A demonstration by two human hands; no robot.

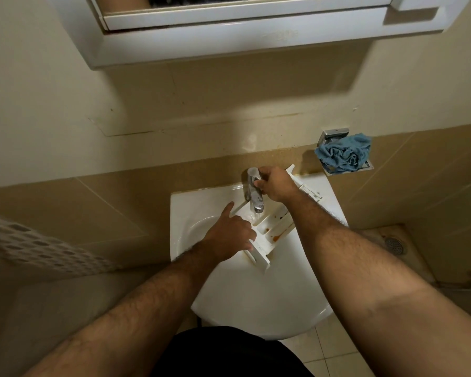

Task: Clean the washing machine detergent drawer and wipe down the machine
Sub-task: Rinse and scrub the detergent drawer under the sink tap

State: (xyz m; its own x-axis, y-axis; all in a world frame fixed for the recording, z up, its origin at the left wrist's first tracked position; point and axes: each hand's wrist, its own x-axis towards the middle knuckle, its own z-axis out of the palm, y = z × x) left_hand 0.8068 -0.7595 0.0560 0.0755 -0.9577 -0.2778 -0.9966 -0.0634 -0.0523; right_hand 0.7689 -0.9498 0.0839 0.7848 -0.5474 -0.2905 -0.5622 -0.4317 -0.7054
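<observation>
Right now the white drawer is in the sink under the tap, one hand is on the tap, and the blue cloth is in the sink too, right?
Not quite. The head view shows the blue cloth on the metal wall holder, not in the sink. The drawer, tap and right hand are as you said.

White sink [256, 303] at centre frame, and a white detergent drawer [272, 229] lying in it, streaked with orange-brown stains in its compartments. Shiny chrome tap [253, 191] above it. Over to the upper right, a crumpled blue cloth [343, 153] on a silver metal holder [333, 134]. Walls are pale cream up top, tan tiles [106, 208] below. White cabinet [229, 31] along the top edge. At far left, a white basket [38, 248] patterned with rows of small holes.
</observation>
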